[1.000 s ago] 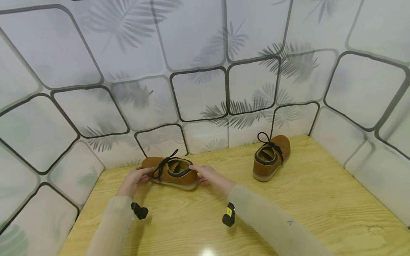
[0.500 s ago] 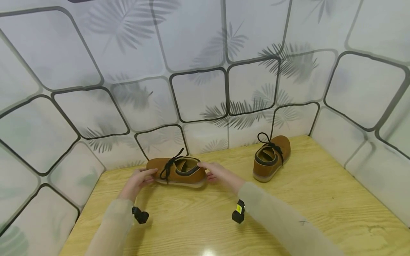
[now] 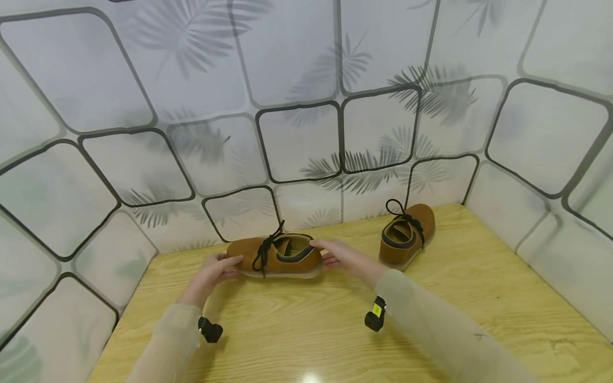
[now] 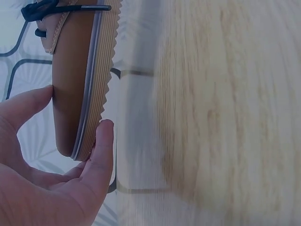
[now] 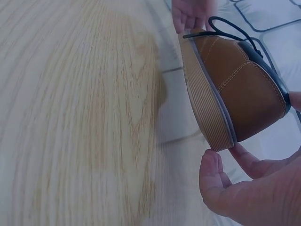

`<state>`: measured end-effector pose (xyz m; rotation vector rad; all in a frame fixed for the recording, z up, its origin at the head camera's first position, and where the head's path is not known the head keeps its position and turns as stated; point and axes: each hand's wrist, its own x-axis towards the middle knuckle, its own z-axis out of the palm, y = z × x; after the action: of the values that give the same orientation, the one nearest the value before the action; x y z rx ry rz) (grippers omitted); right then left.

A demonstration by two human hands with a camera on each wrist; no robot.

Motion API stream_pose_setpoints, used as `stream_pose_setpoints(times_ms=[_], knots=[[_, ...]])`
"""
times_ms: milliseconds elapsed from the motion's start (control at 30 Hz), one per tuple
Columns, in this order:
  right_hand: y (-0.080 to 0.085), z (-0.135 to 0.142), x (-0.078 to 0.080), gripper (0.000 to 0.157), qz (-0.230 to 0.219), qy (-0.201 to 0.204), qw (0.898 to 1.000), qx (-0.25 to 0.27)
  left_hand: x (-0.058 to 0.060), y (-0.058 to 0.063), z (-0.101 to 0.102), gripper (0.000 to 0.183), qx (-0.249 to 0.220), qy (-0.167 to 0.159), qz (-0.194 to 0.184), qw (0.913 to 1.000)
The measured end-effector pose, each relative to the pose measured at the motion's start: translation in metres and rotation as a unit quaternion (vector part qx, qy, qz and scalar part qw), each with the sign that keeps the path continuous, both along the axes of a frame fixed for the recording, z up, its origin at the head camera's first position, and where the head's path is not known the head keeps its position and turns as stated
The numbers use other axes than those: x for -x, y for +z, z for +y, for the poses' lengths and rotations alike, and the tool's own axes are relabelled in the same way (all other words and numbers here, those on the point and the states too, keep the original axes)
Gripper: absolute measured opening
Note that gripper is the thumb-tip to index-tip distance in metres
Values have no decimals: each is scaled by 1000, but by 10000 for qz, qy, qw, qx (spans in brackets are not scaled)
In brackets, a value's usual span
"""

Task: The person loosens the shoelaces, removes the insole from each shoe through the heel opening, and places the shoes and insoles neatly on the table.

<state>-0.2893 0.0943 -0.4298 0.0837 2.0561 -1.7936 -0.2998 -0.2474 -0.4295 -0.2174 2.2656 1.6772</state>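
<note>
A brown leather shoe (image 3: 308, 264) with black laces is held lengthwise between both hands near the back of the table, toe to the left. My left hand (image 3: 210, 275) grips its toe; in the left wrist view the thumb lies on the upper and fingers (image 4: 104, 141) reach under the ridged sole. At the heel, my right hand (image 3: 348, 259) holds the shoe by the collar, and its other fingers (image 5: 210, 174) curl under the sole's rear. The mate, a second brown shoe (image 3: 392, 254), stands at the right, toe angled toward the back right.
The wood-grain table (image 3: 287, 324) runs up to a patterned white back wall (image 3: 306, 138), with side walls left and right. Small black cameras sit on the left wrist (image 3: 210, 331) and right wrist (image 3: 375, 315).
Both hands have carried the held shoe to the right along the back wall, toward the second shoe, with it turning slightly to lie straighter. The second shoe has stayed put.
</note>
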Motion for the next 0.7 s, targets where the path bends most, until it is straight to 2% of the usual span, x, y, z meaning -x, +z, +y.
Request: stream_pose_setpoints(times_ms=[300,700], knots=[[8,21,-7,73,-141,87,9998,-122,-11,1,7,80,-343,-133,-36,9993],[15,48,-19,77,-75,214,9997,-85,-28,4,16,72,-442,-354,74,9984]])
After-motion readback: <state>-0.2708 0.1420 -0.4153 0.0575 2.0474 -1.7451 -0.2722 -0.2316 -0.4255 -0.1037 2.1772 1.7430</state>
